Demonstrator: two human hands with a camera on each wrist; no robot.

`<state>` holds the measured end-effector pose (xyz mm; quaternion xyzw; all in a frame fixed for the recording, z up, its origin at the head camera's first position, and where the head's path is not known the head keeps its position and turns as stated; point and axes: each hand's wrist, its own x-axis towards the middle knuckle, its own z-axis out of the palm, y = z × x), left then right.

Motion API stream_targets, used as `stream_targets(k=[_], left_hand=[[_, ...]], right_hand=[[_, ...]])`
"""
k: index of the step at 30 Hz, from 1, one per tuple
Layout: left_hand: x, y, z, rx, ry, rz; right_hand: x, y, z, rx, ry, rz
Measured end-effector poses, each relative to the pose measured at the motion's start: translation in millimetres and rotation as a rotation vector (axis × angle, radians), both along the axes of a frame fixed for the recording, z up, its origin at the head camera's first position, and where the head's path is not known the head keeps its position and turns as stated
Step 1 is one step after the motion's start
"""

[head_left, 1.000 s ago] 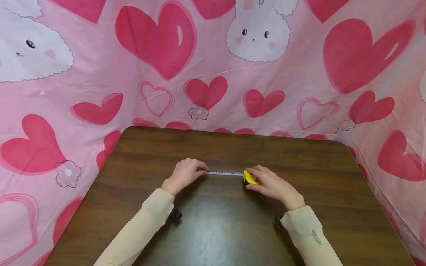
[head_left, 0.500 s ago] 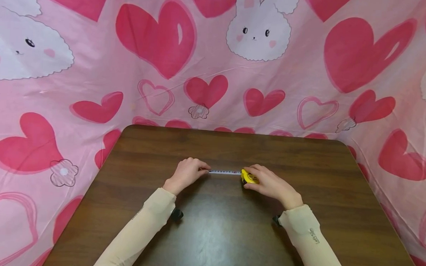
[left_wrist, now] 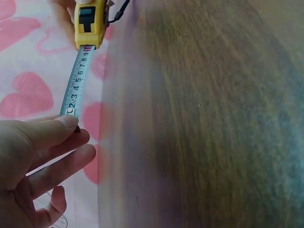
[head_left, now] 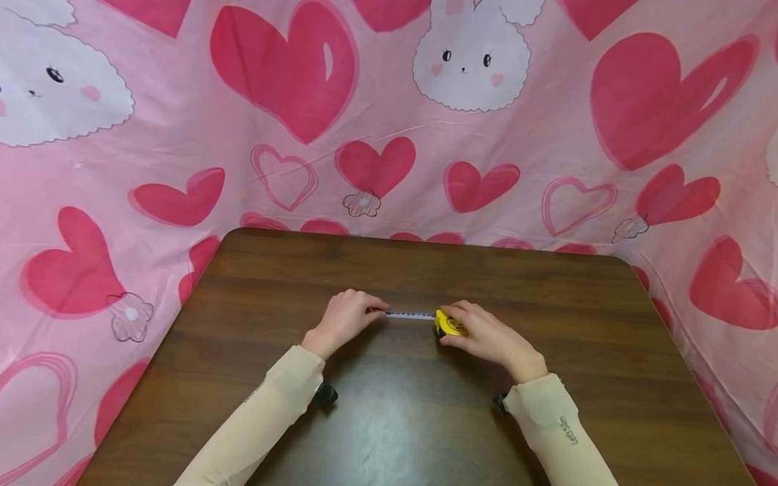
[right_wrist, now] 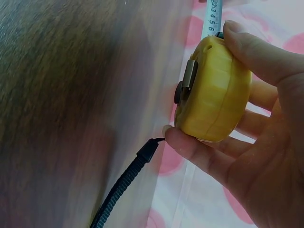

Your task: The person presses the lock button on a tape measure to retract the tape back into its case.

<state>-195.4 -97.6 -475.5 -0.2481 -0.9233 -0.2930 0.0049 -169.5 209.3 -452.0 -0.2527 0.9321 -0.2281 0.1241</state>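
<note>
"Yellow casing (right_wrist: 213,92), probably hard plastic: how would it handle?"

"Light, I'd judge, rigid and slightly smooth. The right grip (head_left: 495,339) is clamped on it, thumb and fingers about its body, which looks the sound place to hold."

"And the blade (left_wrist: 76,80)?"

"Thin and springy; it could kink, or snap back if freed. The left grip (head_left: 349,317) pinches its end, the best place to take it."

"Which way does it point?"

"From the casing toward the left grip, its long axis straight between both grips, crosswise over the tabletop (head_left: 380,419)."
</note>
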Motion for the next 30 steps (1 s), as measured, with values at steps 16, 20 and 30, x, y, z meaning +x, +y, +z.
stream_targets(k=[16, 20, 30], left_hand=[[0.4, 0, -2.2, 0.052, -0.017, -0.004], [0.5, 1, -2.5, 0.058, -0.02, 0.015], [-1.5, 4, -3.8, 0.067, -0.018, 0.014]], right_hand=[[0.5, -12, 2.7, 0.015, -0.008, 0.004], [-0.3, -14, 2.1, 0.021, -0.011, 0.005], [-1.8, -19, 1.5, 0.019, 0.002, 0.003]])
